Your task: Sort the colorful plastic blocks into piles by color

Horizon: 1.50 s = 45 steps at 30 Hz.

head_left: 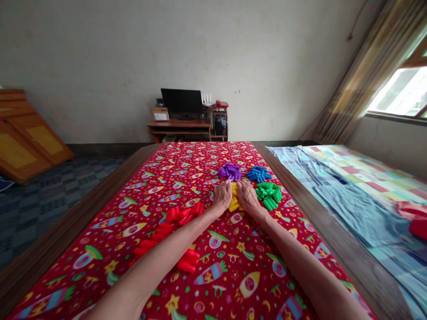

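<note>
Both my hands reach forward to a pile of short yellow plastic tubes point(234, 204) on the red patterned cloth. My left hand point(223, 194) curls against the pile's left side, and my right hand point(247, 194) cups it from the right. Some of the yellow tubes show in the gap between the hands; the fingertips are partly hidden. Just beyond lie a purple pile point(230, 171) and a blue pile point(259, 174) of similar pieces. A green pile point(268, 195) sits right beside my right hand. Red tubes point(163, 232) lie in a row and loosely around my left forearm, which covers some.
The cloth point(187, 160) covers a long wooden table point(302, 209). To the right is a bed with a checked sheet point(363, 195). A desk point(183, 126) with a monitor point(182, 103) stands at the far wall, and a wooden cabinet point(31, 133) at left.
</note>
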Each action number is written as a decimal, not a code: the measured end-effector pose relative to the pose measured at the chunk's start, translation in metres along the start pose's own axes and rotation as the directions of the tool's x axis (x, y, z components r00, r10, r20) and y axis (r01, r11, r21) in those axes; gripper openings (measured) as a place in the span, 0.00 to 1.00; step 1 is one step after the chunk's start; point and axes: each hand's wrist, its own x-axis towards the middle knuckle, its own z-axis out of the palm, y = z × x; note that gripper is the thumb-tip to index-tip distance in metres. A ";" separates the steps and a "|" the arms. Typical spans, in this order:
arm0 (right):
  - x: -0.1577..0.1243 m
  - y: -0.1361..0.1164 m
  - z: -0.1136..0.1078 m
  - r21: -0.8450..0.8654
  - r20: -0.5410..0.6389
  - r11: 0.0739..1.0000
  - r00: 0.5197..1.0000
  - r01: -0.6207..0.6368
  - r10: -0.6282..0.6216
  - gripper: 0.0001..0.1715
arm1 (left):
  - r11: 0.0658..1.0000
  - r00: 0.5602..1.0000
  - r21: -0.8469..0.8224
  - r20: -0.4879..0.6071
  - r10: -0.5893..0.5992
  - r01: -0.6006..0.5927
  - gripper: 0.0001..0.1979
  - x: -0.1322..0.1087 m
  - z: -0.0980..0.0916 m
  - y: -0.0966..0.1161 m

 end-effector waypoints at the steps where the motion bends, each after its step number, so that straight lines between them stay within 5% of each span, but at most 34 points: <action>1: 0.001 -0.001 -0.002 -0.003 -0.012 1.000 1.000 0.003 -0.003 0.23 | 1.000 1.000 -0.006 0.003 -0.001 0.001 0.19 0.000 -0.002 0.001; 5: 0.004 -0.012 -0.015 0.024 -0.061 1.000 0.998 0.015 -0.014 0.24 | 0.999 1.000 -0.032 0.016 0.010 -0.009 0.20 0.006 -0.021 0.011; 10: -0.011 -0.034 -0.034 0.127 -0.048 0.981 0.989 0.145 -0.140 0.18 | 0.998 0.999 -0.042 -0.006 0.050 -0.050 0.21 0.002 -0.087 0.007; 16: -0.037 -0.070 -0.032 0.267 0.123 0.878 0.889 0.397 -0.440 0.17 | 0.988 0.995 0.129 0.072 0.075 -0.084 0.23 -0.053 -0.175 -0.053; 20: -0.031 -0.082 0.006 0.258 0.224 0.834 0.810 0.488 -0.542 0.29 | 0.982 0.994 0.187 0.104 -0.028 0.008 0.29 -0.101 -0.200 -0.093; 26: -0.028 -0.084 0.054 0.264 0.281 0.857 0.815 0.443 -0.507 0.39 | 0.989 0.971 0.151 0.236 -0.029 -0.007 0.31 -0.132 -0.192 -0.095; 31: -0.056 -0.074 0.020 0.271 0.328 0.895 0.840 0.355 -0.433 0.42 | 0.995 0.952 0.076 0.304 0.041 -0.066 0.33 -0.114 -0.177 -0.076; 37: -0.084 -0.050 -0.034 0.297 0.308 0.929 0.899 0.220 -0.312 0.40 | 0.961 0.856 0.071 0.476 0.203 -0.268 0.28 -0.076 -0.164 -0.074; 42: -0.089 -0.050 -0.034 0.372 0.256 0.928 0.962 -0.002 -0.101 0.39 | 0.899 0.881 0.085 0.257 0.397 -0.430 0.17 -0.070 -0.151 -0.037; 45: -0.092 -0.058 -0.021 0.498 0.196 0.867 0.973 0.010 -0.124 0.39 | 0.873 0.851 0.077 0.281 0.444 -0.481 0.20 -0.092 -0.138 -0.007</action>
